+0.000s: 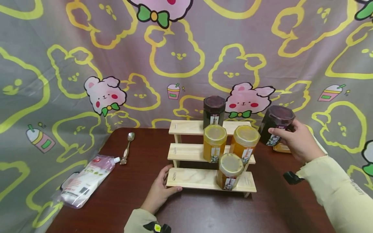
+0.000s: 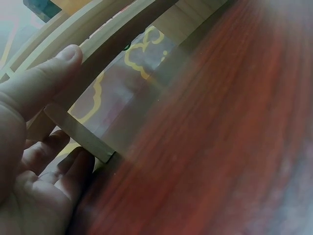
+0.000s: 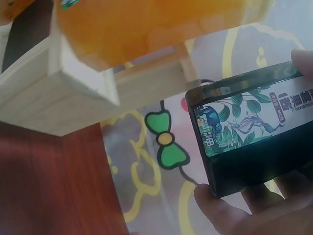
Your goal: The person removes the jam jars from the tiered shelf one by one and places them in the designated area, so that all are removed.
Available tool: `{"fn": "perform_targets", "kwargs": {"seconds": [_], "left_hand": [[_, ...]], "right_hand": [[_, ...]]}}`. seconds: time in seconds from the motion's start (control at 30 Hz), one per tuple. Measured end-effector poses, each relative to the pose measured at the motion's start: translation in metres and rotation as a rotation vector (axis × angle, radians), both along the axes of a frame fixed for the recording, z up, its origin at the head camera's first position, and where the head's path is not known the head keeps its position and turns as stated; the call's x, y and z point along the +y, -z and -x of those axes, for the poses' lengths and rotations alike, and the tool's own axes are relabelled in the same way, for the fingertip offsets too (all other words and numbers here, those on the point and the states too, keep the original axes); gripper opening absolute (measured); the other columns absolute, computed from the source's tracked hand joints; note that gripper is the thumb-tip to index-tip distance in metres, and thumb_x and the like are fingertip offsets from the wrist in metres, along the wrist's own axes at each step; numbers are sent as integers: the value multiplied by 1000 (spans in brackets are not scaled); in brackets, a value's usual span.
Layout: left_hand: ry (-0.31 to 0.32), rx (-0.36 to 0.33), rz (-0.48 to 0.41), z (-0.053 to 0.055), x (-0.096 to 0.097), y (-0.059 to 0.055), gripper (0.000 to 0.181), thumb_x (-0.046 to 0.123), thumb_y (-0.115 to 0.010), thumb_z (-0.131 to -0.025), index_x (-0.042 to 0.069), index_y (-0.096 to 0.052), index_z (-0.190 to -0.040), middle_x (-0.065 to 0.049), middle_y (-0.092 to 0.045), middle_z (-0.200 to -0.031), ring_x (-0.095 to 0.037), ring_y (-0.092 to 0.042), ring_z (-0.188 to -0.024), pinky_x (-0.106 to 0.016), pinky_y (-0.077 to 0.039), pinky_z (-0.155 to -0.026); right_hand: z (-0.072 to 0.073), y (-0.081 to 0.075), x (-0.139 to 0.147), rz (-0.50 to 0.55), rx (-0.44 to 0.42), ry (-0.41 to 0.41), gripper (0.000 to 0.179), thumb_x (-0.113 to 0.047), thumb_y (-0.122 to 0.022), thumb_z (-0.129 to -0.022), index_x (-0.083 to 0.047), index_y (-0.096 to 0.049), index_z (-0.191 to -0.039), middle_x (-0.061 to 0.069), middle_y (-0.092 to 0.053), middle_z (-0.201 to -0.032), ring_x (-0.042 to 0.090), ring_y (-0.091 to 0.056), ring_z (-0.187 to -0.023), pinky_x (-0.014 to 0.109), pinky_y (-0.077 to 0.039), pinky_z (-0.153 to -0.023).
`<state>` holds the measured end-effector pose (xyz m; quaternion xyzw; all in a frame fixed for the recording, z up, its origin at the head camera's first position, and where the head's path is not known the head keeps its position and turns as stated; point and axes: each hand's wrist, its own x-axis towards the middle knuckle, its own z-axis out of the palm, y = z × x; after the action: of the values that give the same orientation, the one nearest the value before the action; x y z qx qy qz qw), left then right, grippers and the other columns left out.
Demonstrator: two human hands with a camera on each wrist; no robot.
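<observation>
In the head view, my right hand point(image 1: 297, 142) grips a dark jar point(image 1: 275, 124) with a purple lid, raised beside the right end of a three-step wooden rack point(image 1: 192, 178). The jar's label point(image 3: 244, 120) shows leaves in the right wrist view. My left hand point(image 1: 160, 189) holds the left end of the lowest step, thumb point(image 2: 68, 55) on its front edge and fingers round the side. A second dark jar point(image 1: 214, 113) stands on the top step. Two amber jars point(image 1: 215, 144) point(image 1: 245, 144) stand on the middle step and a brownish jar point(image 1: 229, 171) on the bottom one.
At the left of the dark red table point(image 1: 140, 200) lie a white and purple spout pouch point(image 1: 90, 181) and a spoon point(image 1: 128, 149). An amber thing point(image 1: 281, 148) lies behind my right hand. A cartoon-patterned curtain point(image 1: 180, 42) hangs behind the table.
</observation>
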<state>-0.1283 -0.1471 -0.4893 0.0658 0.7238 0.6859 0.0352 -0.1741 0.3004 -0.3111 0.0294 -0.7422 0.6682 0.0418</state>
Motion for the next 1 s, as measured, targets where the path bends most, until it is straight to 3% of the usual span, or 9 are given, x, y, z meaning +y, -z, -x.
{"fn": "perform_targets", "kwargs": {"seconds": [0.23, 0.37, 0.47, 0.57, 0.77, 1.0], "left_hand": [[0, -4, -9, -2, 0, 1, 98, 0, -88, -73, 6, -33, -154, -19, -52, -142, -31, -53, -126, -21, -48, -95], [1, -8, 8, -3, -1, 1, 101, 1, -88, -73, 8, -30, -155, -19, -49, -145, -32, -53, -128, -21, -48, -94], [3, -9, 21, -2, -2, 1, 102, 3, -89, -73, 8, -29, -155, -19, -47, -147, -33, -52, -129, -21, -48, -95], [7, -8, 27, -2, -3, 1, 102, 4, -89, -73, 8, -29, -156, -20, -46, -148, -33, -50, -130, -21, -47, -96], [15, -8, 24, -1, -2, 1, 102, 3, -88, -74, 7, -28, -156, -20, -46, -148, -33, -50, -131, -22, -47, -97], [25, 1, 9, 1, -1, 1, 101, 1, -88, -74, 5, -28, -155, -21, -46, -148, -33, -48, -133, -20, -46, -98]], "right_hand": [[-6, 14, 9, -83, -26, 31, 50, -15, -73, -93, -18, -45, -134, -4, -53, -121, 2, -62, -97, 17, -55, -78], [-9, 21, 14, -181, -22, 72, 42, -20, -73, -94, -26, -47, -127, -7, -53, -117, 1, -61, -94, 17, -55, -76], [-11, 25, 16, -151, -16, 66, 42, -16, -74, -93, -27, -48, -125, -7, -55, -114, 1, -63, -92, 20, -57, -74], [-12, 31, 19, -166, -19, 64, 46, -15, -73, -93, -22, -47, -130, -6, -55, -115, 1, -63, -93, 22, -57, -74], [-17, 40, 24, -343, -35, 109, 64, -26, -71, -96, -3, -36, -145, 1, -49, -124, -1, -57, -96, 16, -54, -76], [-23, 49, 33, -386, -2, 136, 56, -25, -71, -95, -10, -42, -141, -10, -51, -116, 3, -52, -98, 13, -49, -75]]}}
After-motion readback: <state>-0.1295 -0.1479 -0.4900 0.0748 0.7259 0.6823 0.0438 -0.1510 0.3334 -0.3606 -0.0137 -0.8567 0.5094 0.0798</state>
